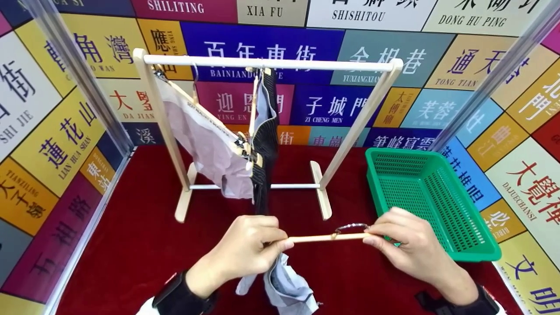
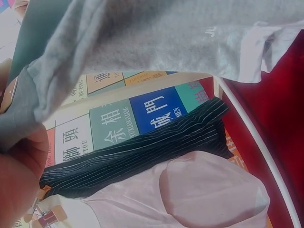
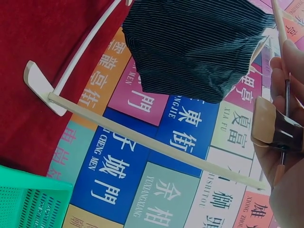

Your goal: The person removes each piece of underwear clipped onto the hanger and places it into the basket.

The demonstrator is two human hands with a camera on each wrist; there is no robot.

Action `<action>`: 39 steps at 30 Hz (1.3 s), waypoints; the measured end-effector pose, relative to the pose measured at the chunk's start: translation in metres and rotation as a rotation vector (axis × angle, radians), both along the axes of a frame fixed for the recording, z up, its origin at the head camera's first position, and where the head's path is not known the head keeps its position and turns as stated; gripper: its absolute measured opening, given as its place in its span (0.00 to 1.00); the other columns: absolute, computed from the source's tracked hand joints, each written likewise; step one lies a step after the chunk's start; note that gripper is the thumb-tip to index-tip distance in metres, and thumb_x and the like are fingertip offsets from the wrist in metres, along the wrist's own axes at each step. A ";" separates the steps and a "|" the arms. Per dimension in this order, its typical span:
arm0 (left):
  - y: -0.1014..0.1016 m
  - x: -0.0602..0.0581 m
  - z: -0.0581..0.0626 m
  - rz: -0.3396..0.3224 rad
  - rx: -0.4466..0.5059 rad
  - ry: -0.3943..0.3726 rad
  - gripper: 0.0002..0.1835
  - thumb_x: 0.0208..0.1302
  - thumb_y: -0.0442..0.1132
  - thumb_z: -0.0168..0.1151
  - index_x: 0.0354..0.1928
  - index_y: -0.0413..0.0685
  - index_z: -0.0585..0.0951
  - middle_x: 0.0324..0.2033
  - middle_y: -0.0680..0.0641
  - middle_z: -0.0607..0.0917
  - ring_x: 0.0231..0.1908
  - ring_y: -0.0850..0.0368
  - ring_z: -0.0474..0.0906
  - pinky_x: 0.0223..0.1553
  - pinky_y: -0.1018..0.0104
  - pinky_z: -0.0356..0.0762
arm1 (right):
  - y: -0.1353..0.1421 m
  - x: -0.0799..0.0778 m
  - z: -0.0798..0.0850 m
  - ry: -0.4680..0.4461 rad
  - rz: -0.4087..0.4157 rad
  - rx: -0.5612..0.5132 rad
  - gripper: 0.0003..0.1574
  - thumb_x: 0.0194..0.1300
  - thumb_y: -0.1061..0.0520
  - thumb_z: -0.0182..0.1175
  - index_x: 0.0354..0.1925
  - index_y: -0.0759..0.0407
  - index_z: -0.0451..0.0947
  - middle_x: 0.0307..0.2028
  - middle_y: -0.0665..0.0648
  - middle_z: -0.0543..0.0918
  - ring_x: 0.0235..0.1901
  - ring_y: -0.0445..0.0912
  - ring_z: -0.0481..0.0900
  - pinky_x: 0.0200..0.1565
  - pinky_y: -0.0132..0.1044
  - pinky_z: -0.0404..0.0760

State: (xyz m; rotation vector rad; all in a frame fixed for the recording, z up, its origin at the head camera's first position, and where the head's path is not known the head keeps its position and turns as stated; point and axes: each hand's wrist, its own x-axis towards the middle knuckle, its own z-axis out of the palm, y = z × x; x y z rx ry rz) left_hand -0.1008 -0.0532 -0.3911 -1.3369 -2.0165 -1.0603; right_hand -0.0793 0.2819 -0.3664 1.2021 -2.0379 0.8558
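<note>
1. Left hand (image 1: 245, 247) is pinching one end of a wooden clip hanger (image 1: 313, 239), grey garment (image 1: 291, 284) dangling below.
2. Right hand (image 1: 411, 245) has the other end pinched, so hanger's between the hands.
3. Clothes rack (image 1: 315, 65) ahead, pinstriped shorts (image 1: 266, 135) and pale pink underwear (image 1: 205, 144) on it.
4. Green basket (image 1: 431, 203) just past the right hand.

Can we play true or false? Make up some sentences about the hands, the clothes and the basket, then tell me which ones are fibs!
1. The left hand and the right hand hold the same hanger. True.
2. The basket is blue. False: the basket is green.
3. The striped garment hangs on the rack. True.
4. The pink garment lies in the basket. False: the pink garment hangs on the rack.
5. The gray garment dangles below the right hand. False: the gray garment is below the left hand.
6. The cloth under the rack is red. True.
</note>
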 end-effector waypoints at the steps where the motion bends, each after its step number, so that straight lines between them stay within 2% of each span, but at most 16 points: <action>1: 0.000 0.000 0.000 0.002 -0.001 -0.004 0.08 0.62 0.34 0.74 0.25 0.48 0.87 0.18 0.56 0.74 0.20 0.65 0.68 0.24 0.79 0.66 | 0.000 0.000 0.000 0.001 -0.003 0.000 0.16 0.73 0.50 0.67 0.31 0.58 0.88 0.28 0.49 0.84 0.27 0.43 0.73 0.31 0.30 0.68; 10: -0.002 0.002 0.000 0.002 0.029 -0.071 0.02 0.61 0.35 0.76 0.32 0.48 0.91 0.22 0.56 0.80 0.21 0.67 0.71 0.24 0.81 0.68 | -0.001 0.002 0.001 0.030 -0.014 -0.021 0.18 0.74 0.49 0.66 0.29 0.58 0.87 0.27 0.49 0.84 0.26 0.43 0.73 0.30 0.30 0.68; 17: -0.008 0.002 -0.002 0.035 0.050 -0.120 0.12 0.58 0.37 0.79 0.44 0.46 0.90 0.24 0.55 0.80 0.21 0.68 0.66 0.25 0.80 0.65 | -0.002 0.003 0.005 0.042 -0.008 -0.044 0.18 0.73 0.51 0.67 0.28 0.60 0.86 0.26 0.50 0.83 0.26 0.43 0.74 0.30 0.30 0.69; 22: -0.013 0.002 -0.003 0.043 0.074 -0.234 0.17 0.57 0.39 0.80 0.49 0.47 0.89 0.28 0.56 0.83 0.24 0.67 0.70 0.27 0.78 0.69 | -0.004 0.004 0.008 0.049 0.010 -0.074 0.18 0.73 0.52 0.68 0.28 0.61 0.86 0.26 0.51 0.83 0.26 0.44 0.74 0.30 0.32 0.69; 27: -0.016 0.002 -0.004 0.021 0.125 -0.301 0.17 0.57 0.37 0.80 0.48 0.47 0.89 0.26 0.56 0.80 0.25 0.66 0.71 0.26 0.78 0.70 | -0.003 0.005 0.010 0.045 0.000 -0.076 0.18 0.72 0.52 0.68 0.27 0.61 0.85 0.25 0.51 0.83 0.27 0.43 0.74 0.30 0.32 0.69; 34: -0.018 0.003 -0.006 -0.015 0.186 -0.329 0.15 0.57 0.35 0.80 0.47 0.45 0.89 0.27 0.54 0.81 0.24 0.61 0.74 0.24 0.71 0.73 | 0.000 0.007 0.007 0.033 -0.021 -0.075 0.18 0.72 0.51 0.68 0.27 0.60 0.85 0.25 0.51 0.83 0.27 0.43 0.75 0.31 0.32 0.70; 39: -0.019 0.003 -0.006 -0.030 0.210 -0.352 0.13 0.59 0.34 0.79 0.45 0.45 0.89 0.27 0.53 0.82 0.25 0.60 0.76 0.25 0.71 0.75 | 0.002 0.007 0.006 0.029 -0.023 -0.073 0.18 0.72 0.51 0.68 0.27 0.60 0.85 0.26 0.51 0.83 0.27 0.44 0.75 0.31 0.32 0.70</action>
